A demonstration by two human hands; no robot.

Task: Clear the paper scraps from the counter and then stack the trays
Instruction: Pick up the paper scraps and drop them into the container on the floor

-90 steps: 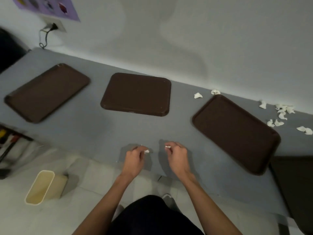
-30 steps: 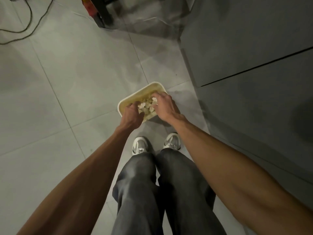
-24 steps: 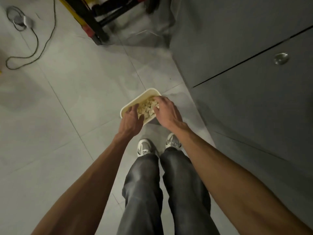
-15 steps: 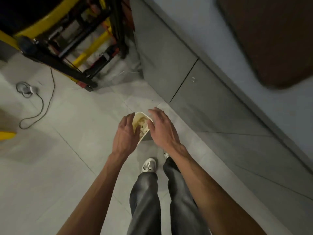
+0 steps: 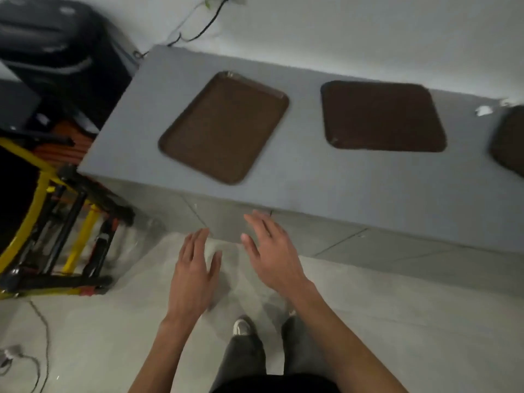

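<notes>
Paper scraps (image 5: 483,110): a couple of white bits lie on the bench (image 5: 312,177), far right by the wall, just beside the right tray (image 5: 509,140), which the frame edge cuts off. It's blurry over there, so there may be more past the edge; can't tell. None show round the other two trays.

Trays: the left tray (image 5: 224,127) sits askew and the middle tray (image 5: 382,116) squarer. They're well apart, each flat on the bench, nothing stacked yet.

Both hands are out front of the bench, over the floor. Left hand (image 5: 194,275) and right hand (image 5: 273,252) each have the grip spread, fingers straight, nothing held.

So, as I read it: clearing is partly done, with the right-end bits left to pick up. Stacking hasn't begun, so all 3 trays are still to do.

A yellow & black metal frame (image 5: 56,222) stands on the floor to the left.
</notes>
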